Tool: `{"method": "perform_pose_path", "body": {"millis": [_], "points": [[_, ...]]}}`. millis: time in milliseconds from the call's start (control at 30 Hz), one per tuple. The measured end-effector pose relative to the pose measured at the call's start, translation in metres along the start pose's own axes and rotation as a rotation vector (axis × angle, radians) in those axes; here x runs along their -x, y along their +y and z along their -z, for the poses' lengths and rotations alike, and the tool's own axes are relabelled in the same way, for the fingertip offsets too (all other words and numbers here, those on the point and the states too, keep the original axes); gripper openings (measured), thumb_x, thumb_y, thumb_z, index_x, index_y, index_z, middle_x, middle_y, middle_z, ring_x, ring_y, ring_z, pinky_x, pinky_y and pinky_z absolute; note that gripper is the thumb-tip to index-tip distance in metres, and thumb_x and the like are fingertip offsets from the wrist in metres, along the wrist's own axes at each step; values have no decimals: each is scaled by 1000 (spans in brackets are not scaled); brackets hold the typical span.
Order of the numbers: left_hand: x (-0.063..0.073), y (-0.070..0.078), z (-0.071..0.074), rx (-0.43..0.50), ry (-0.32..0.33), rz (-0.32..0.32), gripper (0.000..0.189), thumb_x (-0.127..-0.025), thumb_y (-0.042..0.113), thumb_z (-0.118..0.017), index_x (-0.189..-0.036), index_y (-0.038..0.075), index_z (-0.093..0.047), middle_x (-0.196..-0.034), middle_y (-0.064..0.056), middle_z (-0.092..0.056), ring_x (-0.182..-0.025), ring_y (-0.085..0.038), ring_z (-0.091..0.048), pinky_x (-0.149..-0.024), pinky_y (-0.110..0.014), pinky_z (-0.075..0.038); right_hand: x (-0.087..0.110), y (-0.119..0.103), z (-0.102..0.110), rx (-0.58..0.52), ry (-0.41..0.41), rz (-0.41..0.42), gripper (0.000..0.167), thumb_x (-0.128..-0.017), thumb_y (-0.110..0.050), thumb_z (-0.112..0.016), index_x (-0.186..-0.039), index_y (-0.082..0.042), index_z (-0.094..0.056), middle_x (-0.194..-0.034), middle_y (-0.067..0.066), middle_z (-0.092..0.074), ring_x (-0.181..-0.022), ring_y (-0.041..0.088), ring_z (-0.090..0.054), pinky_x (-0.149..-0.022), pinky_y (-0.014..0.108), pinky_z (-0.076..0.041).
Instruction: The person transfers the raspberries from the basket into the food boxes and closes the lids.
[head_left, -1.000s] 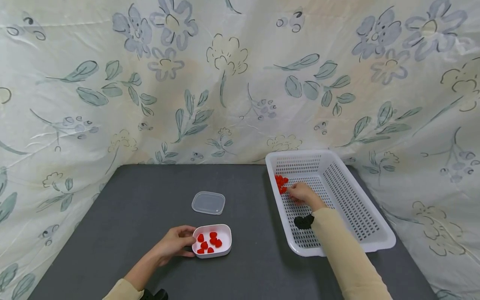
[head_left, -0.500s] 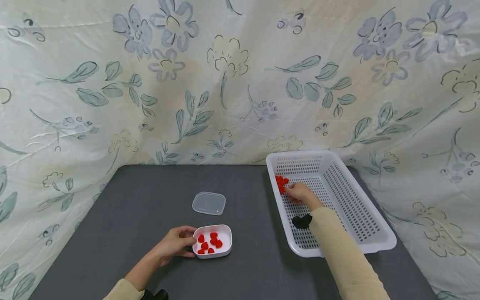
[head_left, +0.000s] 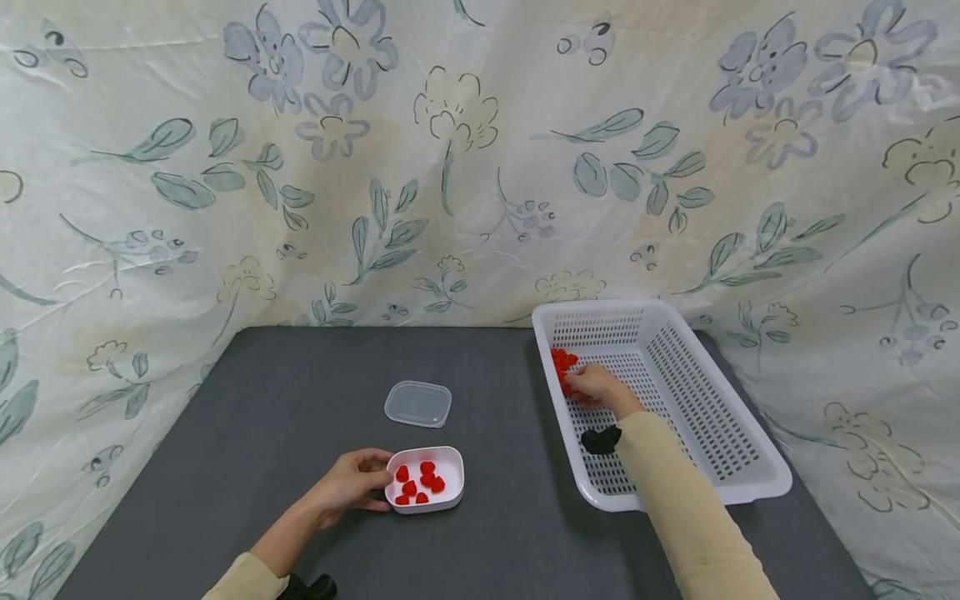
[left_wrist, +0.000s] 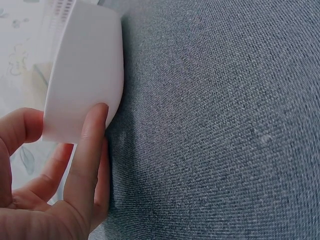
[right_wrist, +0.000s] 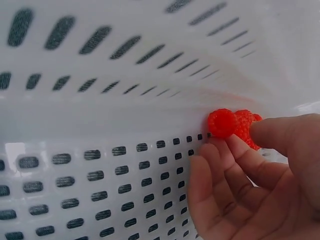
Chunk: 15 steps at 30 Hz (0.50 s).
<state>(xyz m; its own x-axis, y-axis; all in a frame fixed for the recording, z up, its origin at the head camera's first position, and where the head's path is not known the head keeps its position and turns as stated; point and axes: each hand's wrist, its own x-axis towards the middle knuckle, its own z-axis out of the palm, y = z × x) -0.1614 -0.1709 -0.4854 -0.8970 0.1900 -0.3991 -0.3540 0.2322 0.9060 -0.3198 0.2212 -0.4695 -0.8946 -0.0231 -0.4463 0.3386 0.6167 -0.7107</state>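
My left hand (head_left: 351, 483) grips the left end of a small white plastic box (head_left: 452, 496), thumb at the rim and fingers along the outer wall (left_wrist: 90, 70). Several red raspberries (head_left: 427, 480) lie spread over the box floor. Inside a white slotted basket (head_left: 738, 408), my right hand (head_left: 598, 387) is down at the left wall among more raspberries (head_left: 561, 358). The right wrist view has its thumb and fingertips around a raspberry (right_wrist: 244, 125), with another raspberry (right_wrist: 222, 123) right at the fingers. Part of the pile is hidden behind the hand.
A clear plastic lid (head_left: 417, 404) lies on the dark grey table (head_left: 300, 392) behind the box. The basket's raised walls surround my right hand. A flowered cloth (head_left: 450, 167) hangs behind the table.
My right hand has shifted slightly left, in against the raspberries by the basket wall. The left hand and the box stay where they were.
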Motion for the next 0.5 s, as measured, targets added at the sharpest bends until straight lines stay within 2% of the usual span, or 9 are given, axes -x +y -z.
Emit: {"method": "perform_pose_path", "body": {"millis": [100, 300, 500], "points": [[0, -1, 1, 3, -2, -3, 47, -85, 7, -60, -125, -10, -43, -106, -19, -57, -82, -21, -62, -66, -40, -57, 4, -1, -1, -31, -18, -3, 28, -93, -19, -49, -108, 4, -54, -97, 15, -57, -78, 20, -59, -68, 31, -57], [1, -2, 2, 5, -7, -12, 46, -85, 6, -59, -125, -10, -43, -106, -19, -57, -82, -21, -62, -66, -40, -57, 8, -1, -1, -118, -107, -13, 31, -94, -20, -48, -113, 4, -49, -96, 16, -58, -79, 22, -62, -71, 33, -57], [3, -4, 2, -1, -8, -13, 46, -85, 6, -60, -125, -10, -43, -105, -19, -57, -82, -21, -62, -66, -40, -57, 4, 6, 1, -163, -223, 10, 28, -92, -24, -52, -104, 1, -52, -88, 11, -55, -75, 20, -60, -71, 33, -56]]}}
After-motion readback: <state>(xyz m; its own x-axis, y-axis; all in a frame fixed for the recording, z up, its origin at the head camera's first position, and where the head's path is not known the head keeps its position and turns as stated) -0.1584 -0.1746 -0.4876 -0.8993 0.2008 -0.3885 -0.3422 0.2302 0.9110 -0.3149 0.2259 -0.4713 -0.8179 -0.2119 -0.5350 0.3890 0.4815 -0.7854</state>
